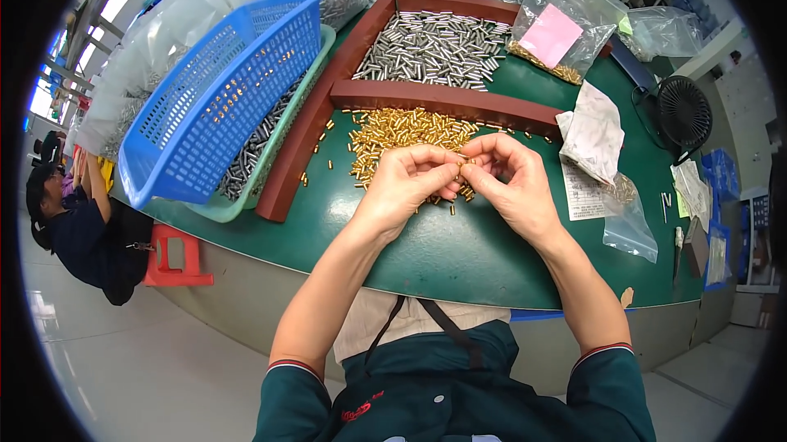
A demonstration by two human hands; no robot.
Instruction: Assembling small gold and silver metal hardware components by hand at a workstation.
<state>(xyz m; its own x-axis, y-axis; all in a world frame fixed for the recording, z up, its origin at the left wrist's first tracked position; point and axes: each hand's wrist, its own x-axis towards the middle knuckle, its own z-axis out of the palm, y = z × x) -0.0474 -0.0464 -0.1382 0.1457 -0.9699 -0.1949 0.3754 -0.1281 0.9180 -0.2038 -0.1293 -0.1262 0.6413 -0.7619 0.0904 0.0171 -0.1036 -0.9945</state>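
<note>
Gold pin (467, 163), long axis left-right, between both hands' fingertips (453, 165).

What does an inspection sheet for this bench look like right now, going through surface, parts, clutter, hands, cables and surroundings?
Surface: green table, curved front edge.
Job's things: gold pins heaped by both hands; silver pins in brown frame.
Clutter: blue basket tilted over green tray; plastic bags; papers.
Hands: left hand and right hand pinch small gold pieces together.
Cables: black cord by small fan.
Surroundings: seated person, red stool.
</note>
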